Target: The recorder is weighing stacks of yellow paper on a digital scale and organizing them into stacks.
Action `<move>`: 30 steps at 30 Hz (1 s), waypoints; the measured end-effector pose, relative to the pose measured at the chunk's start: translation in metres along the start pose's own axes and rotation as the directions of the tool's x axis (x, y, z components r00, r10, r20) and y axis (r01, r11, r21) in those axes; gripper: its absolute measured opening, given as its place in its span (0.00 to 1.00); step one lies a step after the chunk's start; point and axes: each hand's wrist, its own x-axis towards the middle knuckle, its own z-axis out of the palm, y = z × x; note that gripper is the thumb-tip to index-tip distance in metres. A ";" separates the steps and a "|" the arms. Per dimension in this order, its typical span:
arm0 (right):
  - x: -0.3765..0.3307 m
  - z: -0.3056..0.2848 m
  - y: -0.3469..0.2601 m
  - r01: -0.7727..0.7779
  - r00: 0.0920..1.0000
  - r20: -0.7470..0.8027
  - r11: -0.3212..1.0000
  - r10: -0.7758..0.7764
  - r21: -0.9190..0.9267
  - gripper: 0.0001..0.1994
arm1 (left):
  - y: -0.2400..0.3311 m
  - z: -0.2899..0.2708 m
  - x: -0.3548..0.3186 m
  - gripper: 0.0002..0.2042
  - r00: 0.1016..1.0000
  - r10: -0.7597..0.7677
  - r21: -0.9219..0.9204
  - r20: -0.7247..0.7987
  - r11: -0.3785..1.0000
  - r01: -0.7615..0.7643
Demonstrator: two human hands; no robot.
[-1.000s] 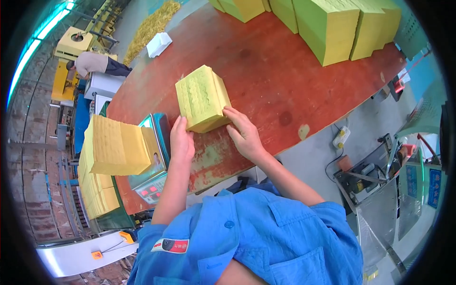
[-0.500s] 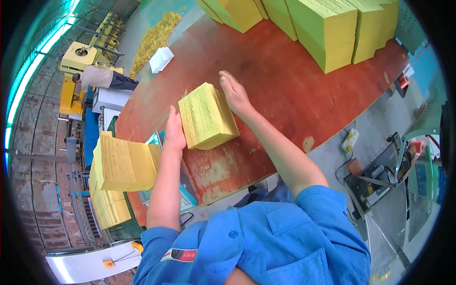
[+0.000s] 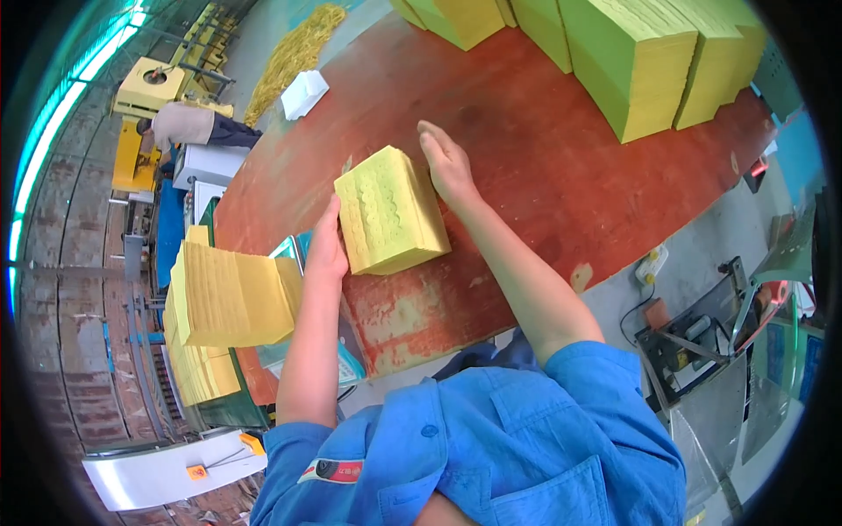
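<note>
A block-like stack of yellow paper sheets [image 3: 392, 210] stands on the red-brown tabletop in front of me, its top sheet wavy. My left hand [image 3: 327, 244] lies along the stack's left side with its fingers stretched out, seemingly touching it. At the upper right of the stack, my right hand [image 3: 449, 167] is held flat and upright, fingers straight, with a narrow gap showing between most of the palm and the paper. Neither hand is closed round anything.
Tall yellow paper stacks [image 3: 627, 66] line the table's far right edge. More yellow paper [image 3: 232, 294] sits at left beside a teal scale-like device [image 3: 349, 364]. A white paper block [image 3: 304, 95] lies at the far-left edge. Another person [image 3: 189, 127] bends over machinery beyond. A power strip [image 3: 651, 263] lies right.
My left fingers have come in closer against the stack's left side. My right hand stays flat near the other side. The whole view has shifted slightly.
</note>
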 end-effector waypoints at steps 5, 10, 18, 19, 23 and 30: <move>-0.027 -0.006 -0.009 0.054 0.996 -0.067 0.990 -0.063 -0.127 0.09 | -0.003 -0.017 -0.005 0.14 0.995 0.073 0.151 -0.062 0.987 -0.062; -0.032 -0.011 -0.025 -0.001 0.999 0.047 0.979 0.010 -0.206 0.07 | -0.002 -0.003 -0.010 0.10 0.983 0.081 0.199 -0.164 0.979 -0.047; -0.033 -0.006 -0.027 0.142 0.987 0.121 0.922 -0.104 -0.360 0.07 | 0.003 -0.007 -0.008 0.08 0.969 0.124 0.290 -0.213 0.955 -0.058; -0.033 -0.005 -0.029 0.144 0.986 0.128 0.913 -0.102 -0.381 0.08 | 0.003 -0.009 -0.007 0.08 0.968 0.129 0.285 -0.214 0.956 -0.065; -0.033 -0.003 -0.026 0.083 0.994 0.101 0.944 -0.053 -0.320 0.09 | 0.003 -0.011 -0.005 0.09 0.967 0.145 0.320 -0.208 0.945 -0.072; -0.046 -0.002 -0.036 -0.045 0.996 0.057 0.933 0.069 -0.356 0.11 | -0.006 -0.018 0.000 0.10 0.969 0.171 0.234 -0.180 0.964 -0.127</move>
